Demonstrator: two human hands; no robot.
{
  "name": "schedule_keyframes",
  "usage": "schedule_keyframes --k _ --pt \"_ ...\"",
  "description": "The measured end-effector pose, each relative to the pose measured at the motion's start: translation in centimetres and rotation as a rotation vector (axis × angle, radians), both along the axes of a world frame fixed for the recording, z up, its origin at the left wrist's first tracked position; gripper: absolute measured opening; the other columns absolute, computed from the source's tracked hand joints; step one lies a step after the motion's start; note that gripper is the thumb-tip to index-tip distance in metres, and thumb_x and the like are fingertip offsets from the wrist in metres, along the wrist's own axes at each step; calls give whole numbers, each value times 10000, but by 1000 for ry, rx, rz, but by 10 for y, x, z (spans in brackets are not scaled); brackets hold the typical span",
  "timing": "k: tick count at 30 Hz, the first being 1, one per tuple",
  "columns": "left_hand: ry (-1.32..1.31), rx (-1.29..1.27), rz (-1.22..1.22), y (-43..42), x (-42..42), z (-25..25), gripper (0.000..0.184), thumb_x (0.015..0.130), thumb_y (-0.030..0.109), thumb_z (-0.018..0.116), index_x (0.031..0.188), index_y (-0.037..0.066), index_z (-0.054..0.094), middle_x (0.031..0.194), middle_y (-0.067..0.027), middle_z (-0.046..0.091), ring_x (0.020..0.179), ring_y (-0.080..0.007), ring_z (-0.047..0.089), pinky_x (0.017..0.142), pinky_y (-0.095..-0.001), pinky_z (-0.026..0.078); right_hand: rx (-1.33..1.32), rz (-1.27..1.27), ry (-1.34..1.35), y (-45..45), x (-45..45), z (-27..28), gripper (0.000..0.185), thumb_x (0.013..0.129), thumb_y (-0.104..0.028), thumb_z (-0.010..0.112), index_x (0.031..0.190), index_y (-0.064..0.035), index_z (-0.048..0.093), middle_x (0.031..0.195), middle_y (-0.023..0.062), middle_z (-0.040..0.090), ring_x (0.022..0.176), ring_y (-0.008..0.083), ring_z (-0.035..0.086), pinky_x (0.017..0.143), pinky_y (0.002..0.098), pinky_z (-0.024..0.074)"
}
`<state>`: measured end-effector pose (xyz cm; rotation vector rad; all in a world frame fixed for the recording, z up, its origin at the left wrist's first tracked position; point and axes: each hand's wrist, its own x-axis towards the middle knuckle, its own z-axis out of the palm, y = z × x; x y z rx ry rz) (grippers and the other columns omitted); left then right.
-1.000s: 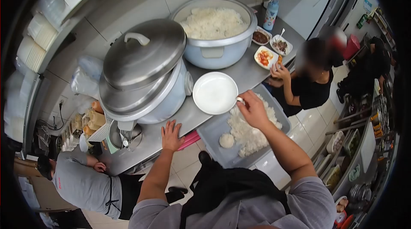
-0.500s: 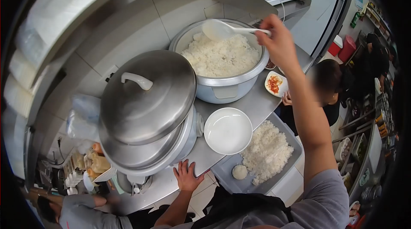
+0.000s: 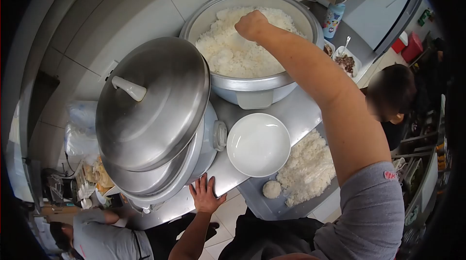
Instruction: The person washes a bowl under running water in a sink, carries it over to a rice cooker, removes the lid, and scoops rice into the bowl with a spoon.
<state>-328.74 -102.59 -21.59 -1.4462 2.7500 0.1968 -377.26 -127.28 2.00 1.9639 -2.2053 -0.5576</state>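
My right hand is closed in a fist low over the cooked rice in the large rice cooker. It grips the white serving spoon, whose head and handle are mostly hidden by the hand and rice. My left hand rests with fingers spread on the front edge of the steel counter. Between the cookers and me sits a white bowl with nothing in it. Left of it stands a second cooker, a steel lid with a pale handle lying tilted on top.
Below the counter edge, a grey tub holds loose rice and a round rice mound. At right are a blue patterned bottle and a dish of dark food. One person is at right, another at lower left.
My right hand has moved left and down with the serving spoon, from above the cooker's rim into the rice. My left hand stays on the counter edge. The view has shifted slightly.
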Motion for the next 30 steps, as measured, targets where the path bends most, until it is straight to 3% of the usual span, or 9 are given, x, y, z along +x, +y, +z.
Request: schedule_keyframes --k 3,7,10,13,16,20,25,28,30 --pt "-101 44 26 -1 -5 7 966 608 503 798 1420 166 398 1523 -117 288 1400 -378 257 1117 -651 135 -138 40 -56 -16 1 -1 260 853 -96 561 1042 -97 739 1091 100 717 1029 276 683 817 402 538" --pt "-176 89 16 -5 -10 9 993 643 555 769 1457 158 363 1528 -141 276 1414 -384 230 1116 -659 129 -185 108 -61 -55 14 10 265 866 -146 569 1067 -117 739 1108 103 712 1040 274 678 819 385 536" --pt "-193 97 6 -9 -8 9 999 652 578 754 1463 152 355 1521 -154 281 1419 -383 220 1110 -667 129 -49 56 -145 -87 32 8 308 847 -179 629 1140 -176 725 1196 33 686 1102 223 651 807 367 535" --pt "-179 143 21 -11 -9 8 985 652 601 746 1448 150 381 1512 -159 290 1427 -377 210 1105 -672 129 131 132 -81 -109 46 -13 305 842 -201 615 1110 -113 728 1125 91 709 1065 252 669 823 387 534" --pt "-282 150 20 -15 -7 11 956 715 670 666 1493 218 343 1532 -119 282 1414 -334 267 1093 -643 212 -74 10 -262 -118 48 -39 288 852 -204 606 1091 -100 729 1124 93 708 1042 258 674 813 408 535" --pt "-236 94 -3 -10 0 9 953 694 669 681 1484 239 364 1488 -120 347 1367 -339 346 1073 -602 273 259 150 -163 -115 -5 -74 294 910 -277 579 1064 -64 710 1129 172 685 1049 341 654 829 462 522" --pt "-174 54 7 -11 2 11 940 659 623 719 1463 251 405 1459 -109 395 1337 -323 393 1060 -582 293 85 44 -398 -65 7 -86 388 966 -339 502 1186 -46 628 1135 197 668 1065 360 640 858 485 508" --pt "-161 5 1 -9 6 8 962 665 651 700 1481 263 371 1478 -90 370 1321 -292 398 1045 -591 291 132 215 -369 -80 11 -104 294 832 -199 566 1034 -54 723 1086 133 705 1021 337 664 792 497 521" --pt "-188 9 -28 -7 4 10 964 671 663 690 1486 266 361 1487 -86 358 1324 -292 391 1043 -597 287 175 182 -307 -96 10 -78 297 883 -233 545 1035 -43 716 1084 150 700 1024 342 662 820 489 518"
